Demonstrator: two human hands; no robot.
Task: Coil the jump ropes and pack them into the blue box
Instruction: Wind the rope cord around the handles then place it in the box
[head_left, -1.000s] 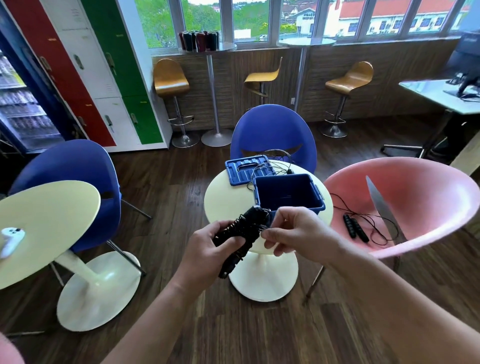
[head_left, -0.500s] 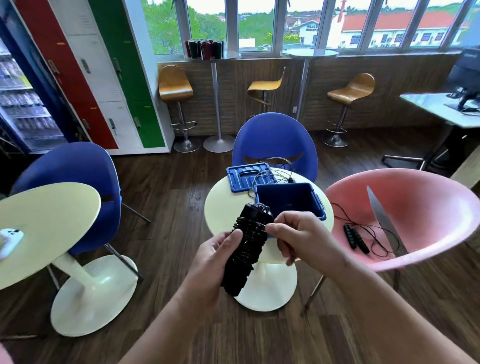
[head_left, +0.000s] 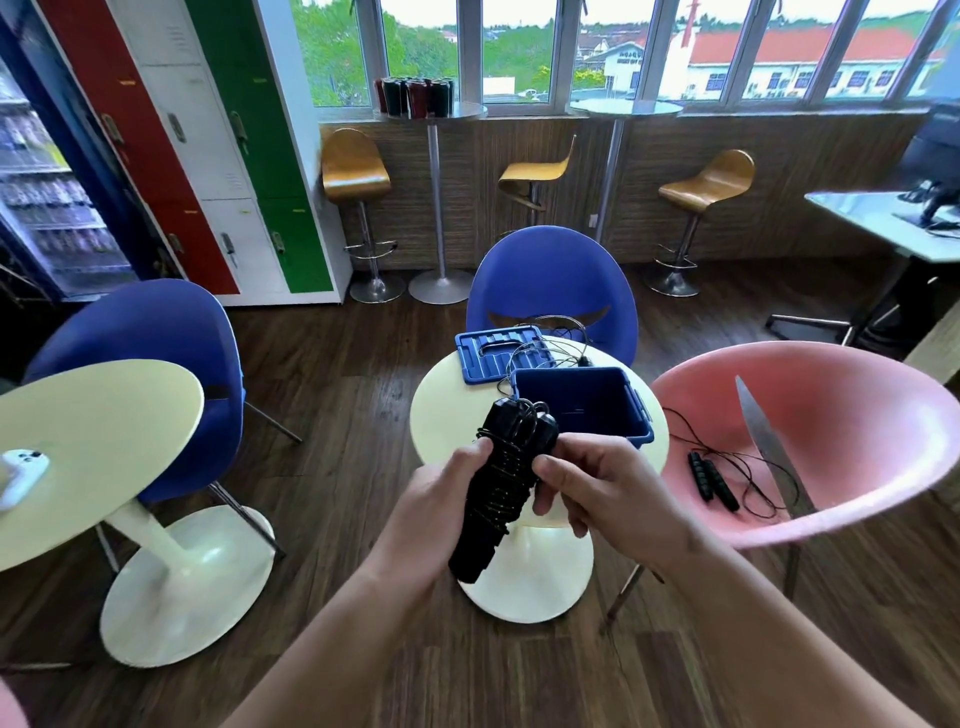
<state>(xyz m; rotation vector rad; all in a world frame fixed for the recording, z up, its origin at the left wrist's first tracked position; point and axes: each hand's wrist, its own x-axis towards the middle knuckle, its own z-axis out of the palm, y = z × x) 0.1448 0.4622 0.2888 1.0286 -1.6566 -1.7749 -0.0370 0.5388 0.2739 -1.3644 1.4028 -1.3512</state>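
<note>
Two jump ropes show plainly. A coiled jump rope (head_left: 501, 486), its cord wound round its black handles, is held in the air at the middle of the frame, just below the blue box (head_left: 587, 400). A second jump rope (head_left: 710, 480) lies uncoiled on the seat of the pink chair (head_left: 857, 441) at right. A loose cord (head_left: 553, 338), perhaps a third rope, trails over the one blue lid (head_left: 485, 358) behind the box. The one box stands open on the round worktop (head_left: 447, 395).

Both hands reach in from the bottom edge. The left hand (head_left: 431, 514) grasps the bundle's lower half with its thumb across the front. The right hand (head_left: 597, 488), fingers curled, pinches the wraps on the upper right side. The bundle tilts, top end toward the box.
</note>
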